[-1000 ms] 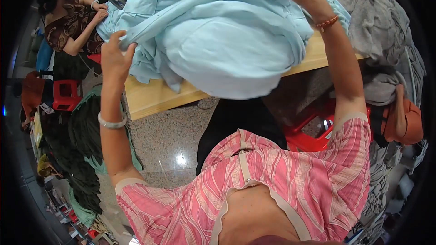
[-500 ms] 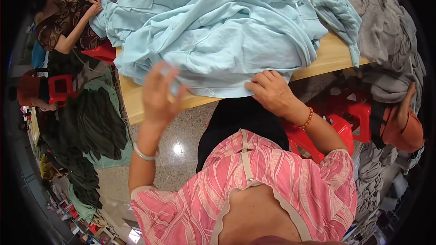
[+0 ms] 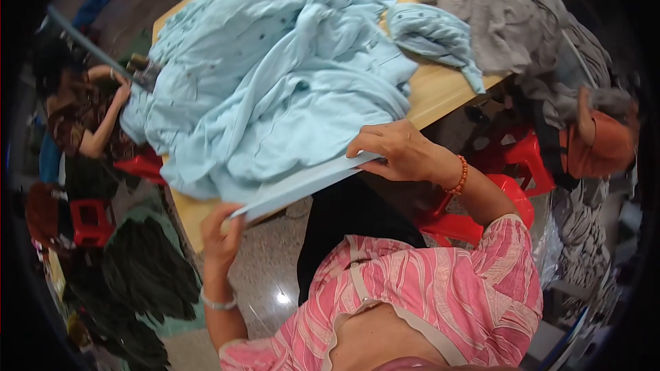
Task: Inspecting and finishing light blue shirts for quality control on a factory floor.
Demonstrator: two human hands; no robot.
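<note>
A large heap of light blue garments (image 3: 275, 82) with small dark buttons lies crumpled over the wooden table (image 3: 440, 93). Along its near side, one garment's flat edge band (image 3: 302, 190) is stretched taut between my hands, past the table edge. My left hand (image 3: 223, 233) pinches the band's left end, lower and nearer to me. At the other end my right hand (image 3: 399, 151) grips it, thumb below and fingers above. Folds hide how the rest of this garment runs into the heap.
A separate light blue bundle (image 3: 436, 34) lies beside grey knitwear (image 3: 495, 14) at the table's right. A co-worker (image 3: 86, 110) handles the heap's left end; another person (image 3: 598, 141) sits at right. Red stools (image 3: 93, 223) and dark green clothes (image 3: 148, 268) stand or lie around.
My left hand has come down and closed on the band's end. My right hand has lifted its end, so the band now slants up to the right. The whole view has turned.
</note>
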